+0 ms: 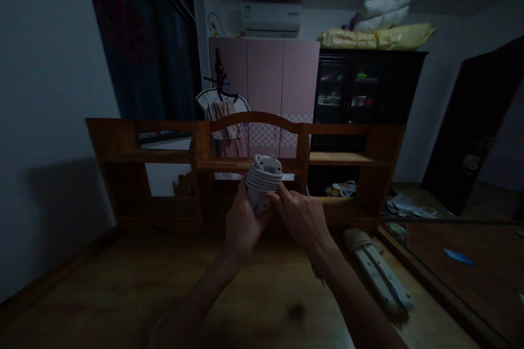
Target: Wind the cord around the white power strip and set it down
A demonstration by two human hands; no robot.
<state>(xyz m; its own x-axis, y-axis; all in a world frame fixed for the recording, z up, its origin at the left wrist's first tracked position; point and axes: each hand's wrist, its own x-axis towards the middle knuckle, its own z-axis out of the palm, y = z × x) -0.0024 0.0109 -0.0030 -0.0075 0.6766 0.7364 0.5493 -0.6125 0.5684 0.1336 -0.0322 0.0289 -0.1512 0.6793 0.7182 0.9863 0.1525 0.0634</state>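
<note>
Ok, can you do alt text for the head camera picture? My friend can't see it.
The left hand holds what looks like a white power strip wound with cord, and the right hand touches it. Similar strips lie at right on a wooden surface, before wooden shelves.

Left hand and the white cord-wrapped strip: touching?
Touching. The head view shows the left hand closed around the lower part of the white cord-wrapped strip.

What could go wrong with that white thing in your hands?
The cord wound round the strip might spring loose if its coils aren't held. The strip could slip, since the left hand and right hand hold it up above the desk. The right arm might bump the other strips lying beside it.
</note>
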